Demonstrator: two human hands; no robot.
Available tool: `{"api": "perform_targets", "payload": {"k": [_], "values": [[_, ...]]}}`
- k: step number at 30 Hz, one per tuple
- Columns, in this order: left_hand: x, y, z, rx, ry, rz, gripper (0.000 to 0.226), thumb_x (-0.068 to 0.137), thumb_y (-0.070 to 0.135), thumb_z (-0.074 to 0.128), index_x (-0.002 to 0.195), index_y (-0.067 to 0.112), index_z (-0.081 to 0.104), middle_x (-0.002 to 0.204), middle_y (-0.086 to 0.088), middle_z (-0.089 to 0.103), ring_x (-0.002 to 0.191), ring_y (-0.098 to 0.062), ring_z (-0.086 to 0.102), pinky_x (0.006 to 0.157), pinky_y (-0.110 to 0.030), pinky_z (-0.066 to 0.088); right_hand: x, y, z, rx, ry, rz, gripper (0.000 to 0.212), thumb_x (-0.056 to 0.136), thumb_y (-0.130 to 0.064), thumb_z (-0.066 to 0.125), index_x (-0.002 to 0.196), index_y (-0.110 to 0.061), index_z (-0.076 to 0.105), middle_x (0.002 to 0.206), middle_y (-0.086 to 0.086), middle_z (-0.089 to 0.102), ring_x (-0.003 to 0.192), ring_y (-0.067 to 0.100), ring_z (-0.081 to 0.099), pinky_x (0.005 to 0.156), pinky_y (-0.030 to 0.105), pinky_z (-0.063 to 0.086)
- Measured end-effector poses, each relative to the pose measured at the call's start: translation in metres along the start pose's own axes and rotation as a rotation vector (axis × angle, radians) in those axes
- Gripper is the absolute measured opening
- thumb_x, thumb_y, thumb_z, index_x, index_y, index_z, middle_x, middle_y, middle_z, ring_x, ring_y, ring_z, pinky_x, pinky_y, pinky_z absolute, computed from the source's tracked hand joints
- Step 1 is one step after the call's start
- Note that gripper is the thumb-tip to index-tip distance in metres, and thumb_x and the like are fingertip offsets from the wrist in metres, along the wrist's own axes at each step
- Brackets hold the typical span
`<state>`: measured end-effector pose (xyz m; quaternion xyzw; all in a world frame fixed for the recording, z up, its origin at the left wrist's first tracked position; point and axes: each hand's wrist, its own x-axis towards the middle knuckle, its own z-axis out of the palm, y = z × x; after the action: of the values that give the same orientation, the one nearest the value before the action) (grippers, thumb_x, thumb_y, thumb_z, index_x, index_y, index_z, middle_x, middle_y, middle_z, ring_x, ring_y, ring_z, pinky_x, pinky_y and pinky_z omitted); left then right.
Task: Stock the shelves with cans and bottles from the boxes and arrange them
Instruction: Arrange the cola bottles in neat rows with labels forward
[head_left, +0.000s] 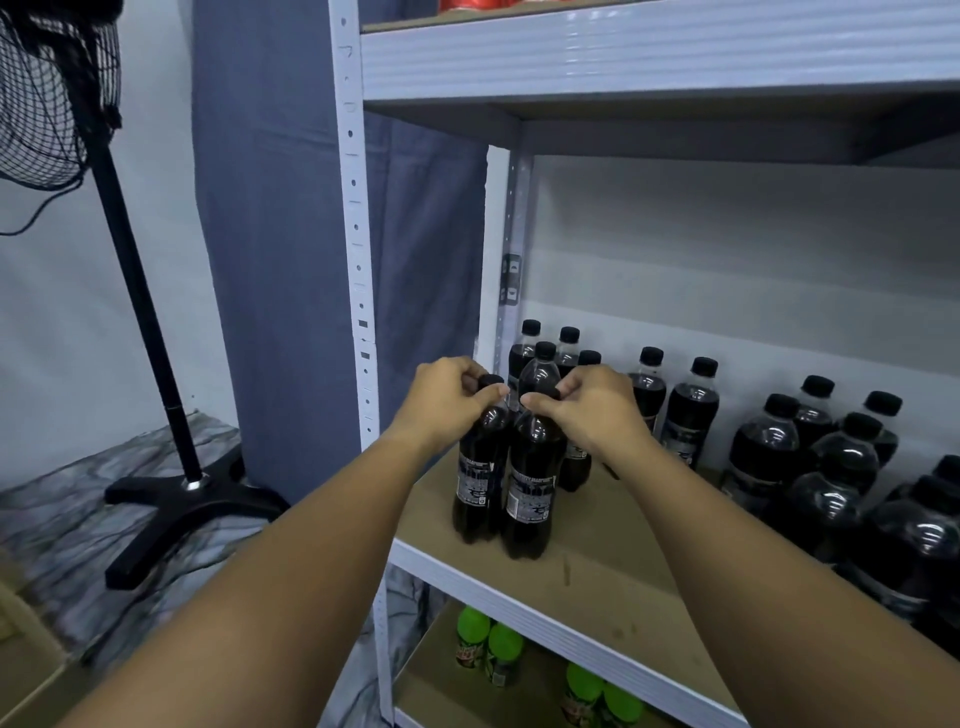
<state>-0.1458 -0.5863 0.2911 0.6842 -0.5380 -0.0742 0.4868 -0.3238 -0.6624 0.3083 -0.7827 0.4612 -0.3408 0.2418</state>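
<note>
Dark cola fills two bottles at the near left edge of the shelf (597, 540). The left hand (447, 400) pinches the left bottle (475, 483) by its cap, the right hand (592, 405) pinches the right bottle (530, 493) likewise. They look full, heavy and smooth; the neck seems safest.

Head view, close, facing forward-down at shelf (597, 577).

You can't read the blurred bottle labels (529, 498); red items (470, 5) on the top shelf are cut off by the frame's upper edge.
</note>
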Motion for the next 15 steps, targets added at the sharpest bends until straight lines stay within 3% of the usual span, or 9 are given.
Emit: {"api": "perform_targets", "payload": {"k": [4,7,11,15], "values": [[0.004,-0.001,-0.008,-0.045,-0.126,-0.011,0.018,0.094,0.022,0.074,0.110,0.012,0.074,0.101,-0.005,0.075,0.091,-0.009,0.069,0.070,-0.002,0.047,0.001,0.002,-0.007,0.032,-0.100,-0.032,0.031,0.078,-0.044,0.083,0.089,-0.017,0.072,0.084,0.000,0.071,0.078,0.017,0.069,0.073,0.033,0.058],[0.006,-0.001,-0.010,-0.063,-0.151,-0.031,0.024,0.092,0.029,0.077,0.112,0.016,0.074,0.102,-0.002,0.075,0.100,-0.012,0.070,0.073,-0.004,0.048,0.003,0.003,-0.007,0.006,-0.105,-0.039,0.031,0.076,-0.048,0.083,0.087,-0.021,0.072,0.081,-0.003,0.072,0.076,0.016,0.070,0.072,0.033,0.060],[0.009,-0.002,-0.005,-0.016,-0.013,-0.045,0.041,0.073,0.048,0.090,0.095,0.018,0.073,0.087,0.000,0.075,0.083,-0.011,0.071,0.071,-0.018,0.056,0.005,0.000,0.000,-0.037,-0.044,-0.017,0.054,0.067,-0.057,0.086,0.082,-0.009,0.067,0.078,0.006,0.072,0.074,0.024,0.070,0.070,0.040,0.059],[0.014,-0.002,-0.011,-0.074,-0.089,-0.047,0.028,0.075,0.038,0.090,0.089,0.017,0.077,0.081,-0.003,0.078,0.081,-0.016,0.076,0.083,-0.031,0.062,0.007,0.002,-0.002,0.017,-0.111,-0.022,0.037,0.075,-0.046,0.084,0.086,-0.014,0.071,0.079,0.003,0.072,0.076,0.022,0.069,0.071,0.036,0.057]]}}
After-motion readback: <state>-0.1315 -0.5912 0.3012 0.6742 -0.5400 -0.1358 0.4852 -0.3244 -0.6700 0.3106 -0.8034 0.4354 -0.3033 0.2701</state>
